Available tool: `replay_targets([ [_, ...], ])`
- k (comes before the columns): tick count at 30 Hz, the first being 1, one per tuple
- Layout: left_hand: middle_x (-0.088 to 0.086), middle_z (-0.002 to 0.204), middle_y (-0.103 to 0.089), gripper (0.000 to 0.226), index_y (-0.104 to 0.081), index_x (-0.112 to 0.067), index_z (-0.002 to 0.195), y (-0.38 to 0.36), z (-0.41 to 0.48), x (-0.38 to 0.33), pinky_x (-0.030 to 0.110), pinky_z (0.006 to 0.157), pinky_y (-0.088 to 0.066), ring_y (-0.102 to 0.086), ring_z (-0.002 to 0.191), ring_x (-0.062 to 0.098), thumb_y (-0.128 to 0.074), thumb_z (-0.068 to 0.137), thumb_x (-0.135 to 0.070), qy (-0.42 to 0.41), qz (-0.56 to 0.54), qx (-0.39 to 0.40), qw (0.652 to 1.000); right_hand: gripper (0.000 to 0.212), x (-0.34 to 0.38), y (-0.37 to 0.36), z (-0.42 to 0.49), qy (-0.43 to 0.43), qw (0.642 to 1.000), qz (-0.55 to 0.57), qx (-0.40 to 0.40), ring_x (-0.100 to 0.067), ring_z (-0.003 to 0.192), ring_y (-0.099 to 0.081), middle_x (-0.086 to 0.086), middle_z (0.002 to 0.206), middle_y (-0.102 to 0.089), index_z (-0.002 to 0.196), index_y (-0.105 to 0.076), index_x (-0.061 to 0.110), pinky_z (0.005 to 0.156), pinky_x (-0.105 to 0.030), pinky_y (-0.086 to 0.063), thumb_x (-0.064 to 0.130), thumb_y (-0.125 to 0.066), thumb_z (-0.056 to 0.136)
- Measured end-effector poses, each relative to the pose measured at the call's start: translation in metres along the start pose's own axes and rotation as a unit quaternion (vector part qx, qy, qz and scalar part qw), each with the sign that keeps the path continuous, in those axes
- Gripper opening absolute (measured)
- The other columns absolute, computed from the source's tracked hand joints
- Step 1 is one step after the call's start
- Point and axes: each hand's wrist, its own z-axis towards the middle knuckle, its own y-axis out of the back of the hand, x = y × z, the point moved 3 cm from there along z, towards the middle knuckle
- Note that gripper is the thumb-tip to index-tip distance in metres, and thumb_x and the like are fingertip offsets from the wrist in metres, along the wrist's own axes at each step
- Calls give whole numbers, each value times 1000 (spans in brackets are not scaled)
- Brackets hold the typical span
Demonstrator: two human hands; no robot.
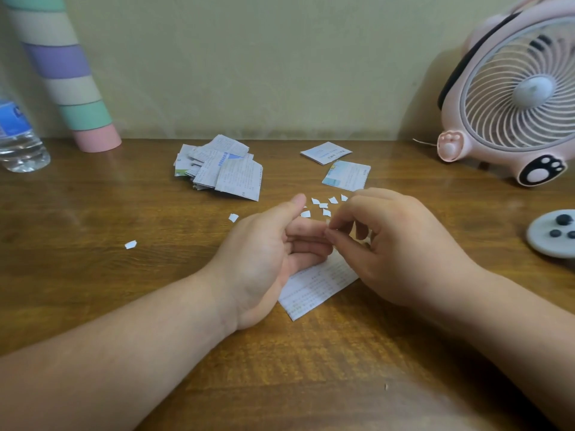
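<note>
The work in hand is tearing a printed sheet into small pieces, and this is the moment between 2 tears. The sheet lies flat on the table, partly under both hands. The left hand is turned on its edge, fingers loosely straight and holding nothing. The right hand curls its fingers, thumb and forefinger pinching what looks like a tiny paper bit at the left fingertips. Torn scraps lie just beyond. Next, I judge, the bit needs dropping among them and the sheet's edge needs a fresh 2-handed grip.

The sheet, the leaflet pile and 2 loose leaflets carry fine print too small to read. The bottle has a blue label, its lettering cut off.
</note>
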Motion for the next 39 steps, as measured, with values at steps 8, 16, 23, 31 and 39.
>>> replay_targets([
  [8, 30, 109, -71, 74, -72, 11, 106, 3, 3, 2, 48, 105, -51, -64, 114, 43, -37, 103, -54, 2, 11, 7, 1000, 10, 1, 1, 1, -2, 1000, 4, 3, -10, 67, -47, 13, 72, -52, 78, -68, 18, 58, -30, -44, 25, -67, 84],
  [16, 30, 110, -71, 78, -72, 11, 107, 3, 3, 3, 48, 106, -50, -62, 118, 44, -36, 102, -58, -1, 18, 10, 1000, 10, 0, 1, 1, -7, 1000, 1, 12, -6, 68, -44, 18, 74, -48, 79, -65, 20, 62, -26, -36, 22, -73, 84],
  [23, 29, 106, -72, 75, -73, 10, 102, 1, 1, 1, 46, 104, -52, -64, 115, 43, -37, 103, -55, -13, 24, 11, 1000, 8, -1, 3, 0, -28, 998, 41, 26, -9, 64, -52, 16, 70, -54, 80, -69, 22, 57, -32, -47, 22, -74, 85],
  [31, 20, 92, -75, 69, -77, 4, 88, -2, -1, 0, 40, 98, -55, -70, 95, 29, -38, 103, -51, -30, 37, 17, 999, 10, -5, 3, -3, -88, 990, 89, 69, -10, 67, -57, 9, 70, -61, 79, -67, 28, 60, -36, -50, 26, -74, 86],
  [39, 21, 91, -74, 67, -76, 5, 91, -2, 0, 0, 41, 97, -55, -69, 91, 28, -41, 102, -50, -33, 37, 13, 999, 10, -3, 5, -2, -69, 993, 85, 43, -11, 66, -57, 16, 68, -58, 81, -70, 25, 58, -38, -51, 21, -77, 84],
])
